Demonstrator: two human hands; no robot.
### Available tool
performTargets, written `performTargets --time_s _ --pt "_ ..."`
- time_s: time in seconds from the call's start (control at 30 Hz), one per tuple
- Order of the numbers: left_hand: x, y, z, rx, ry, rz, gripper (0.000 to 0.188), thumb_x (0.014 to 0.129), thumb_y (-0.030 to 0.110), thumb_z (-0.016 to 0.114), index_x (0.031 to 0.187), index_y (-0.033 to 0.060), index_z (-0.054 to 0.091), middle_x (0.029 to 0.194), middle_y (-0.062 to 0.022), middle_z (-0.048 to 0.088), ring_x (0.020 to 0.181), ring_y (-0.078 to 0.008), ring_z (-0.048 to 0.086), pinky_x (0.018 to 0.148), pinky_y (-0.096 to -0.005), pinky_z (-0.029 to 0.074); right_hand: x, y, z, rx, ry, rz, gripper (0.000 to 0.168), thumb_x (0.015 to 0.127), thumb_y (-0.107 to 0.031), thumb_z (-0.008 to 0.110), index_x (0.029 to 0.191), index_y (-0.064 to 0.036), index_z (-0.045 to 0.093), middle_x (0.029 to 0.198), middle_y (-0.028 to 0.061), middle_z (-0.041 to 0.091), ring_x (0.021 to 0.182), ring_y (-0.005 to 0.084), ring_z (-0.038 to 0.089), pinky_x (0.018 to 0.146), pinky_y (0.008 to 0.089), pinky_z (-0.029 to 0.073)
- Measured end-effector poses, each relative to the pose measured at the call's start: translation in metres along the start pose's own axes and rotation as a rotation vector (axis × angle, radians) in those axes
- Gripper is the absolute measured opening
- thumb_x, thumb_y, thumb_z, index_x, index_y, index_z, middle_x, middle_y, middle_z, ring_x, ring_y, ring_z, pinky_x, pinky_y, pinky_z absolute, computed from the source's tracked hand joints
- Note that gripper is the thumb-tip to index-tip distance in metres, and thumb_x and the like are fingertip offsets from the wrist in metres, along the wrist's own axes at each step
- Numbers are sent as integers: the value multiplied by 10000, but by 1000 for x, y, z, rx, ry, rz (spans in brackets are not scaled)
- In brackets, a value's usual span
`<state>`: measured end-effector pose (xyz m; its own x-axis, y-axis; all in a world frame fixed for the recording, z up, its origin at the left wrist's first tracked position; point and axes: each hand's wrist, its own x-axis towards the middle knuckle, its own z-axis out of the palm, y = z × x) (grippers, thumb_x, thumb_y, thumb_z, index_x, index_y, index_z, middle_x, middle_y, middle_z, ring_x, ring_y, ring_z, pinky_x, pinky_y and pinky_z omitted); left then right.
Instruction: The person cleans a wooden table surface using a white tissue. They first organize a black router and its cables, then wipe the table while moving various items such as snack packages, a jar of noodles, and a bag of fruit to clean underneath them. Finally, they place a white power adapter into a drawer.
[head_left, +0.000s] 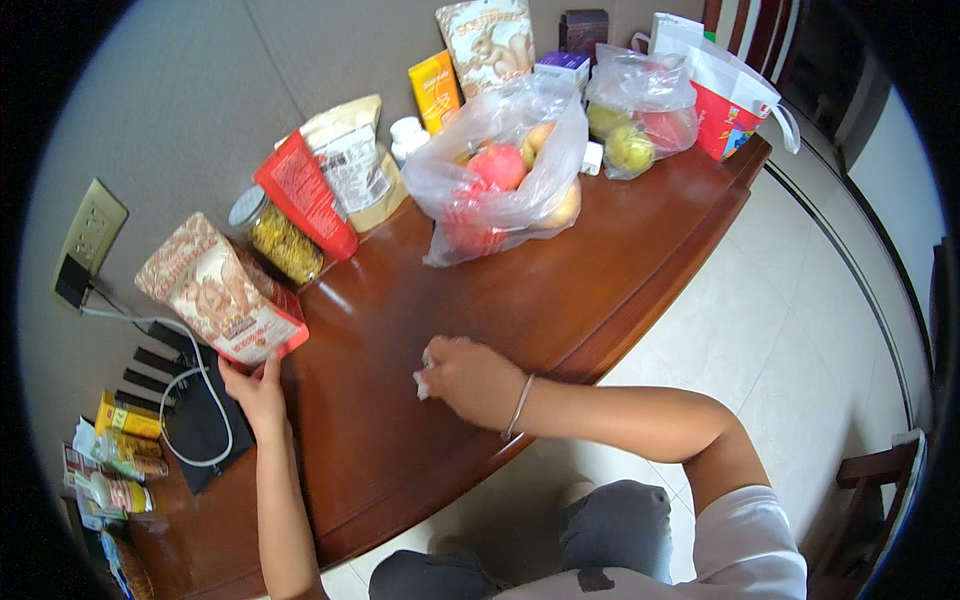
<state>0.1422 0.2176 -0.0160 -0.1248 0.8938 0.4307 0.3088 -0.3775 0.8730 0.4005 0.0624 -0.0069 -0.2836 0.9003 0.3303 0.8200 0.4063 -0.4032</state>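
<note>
My left hand (259, 397) is at the bottom of a stand-up snack pouch (225, 296), thumb and finger gripping its lower edge. The pouch is brown and cream with a red base and a squirrel picture, and it leans back toward the wall. Crumpled in my right hand (472, 379) is a white tissue (421, 384), mostly hidden by the fingers. That hand rests low over the middle of the brown wooden table (360, 450). Just beyond the pouch stand a glass jar (285, 244) of yellow dried contents and a red tube (307, 195).
Plastic bags of fruit (495, 172) (645, 120) and a red-and-white paper bag (727, 112) occupy the far end. A white cable (229, 427) loops over a black pouch (199, 442) from the wall socket (94, 229). Small jars (124, 491) crowd the left end. A chair (874, 472) stands right.
</note>
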Motion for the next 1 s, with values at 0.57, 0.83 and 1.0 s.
performTargets --time_s 0.57,0.83,1.0 --pt "-23 160 203 324 -409 775 701 556 188 787 1171 109 459 1254 -173 338 1187 -311 328 966 -441 295 -105 160 -133 -188 446 538 101 680 -16 630 777 -34 651 742 138 541 698 305 549 634 368 448" --pt "-14 156 192 215 -740 742 189 715 127 635 885 84 565 804 -126 588 777 -323 557 684 -387 439 -108 161 -135 -199 414 583 102 684 -23 623 780 -39 654 749 133 539 727 307 554 656 373 444" --pt "0 160 149 393 -782 840 189 681 100 638 848 53 561 760 -155 580 727 -338 559 629 -395 444 -108 159 -135 -208 418 571 86 683 -33 622 764 -39 650 760 134 542 737 309 555 663 380 449"
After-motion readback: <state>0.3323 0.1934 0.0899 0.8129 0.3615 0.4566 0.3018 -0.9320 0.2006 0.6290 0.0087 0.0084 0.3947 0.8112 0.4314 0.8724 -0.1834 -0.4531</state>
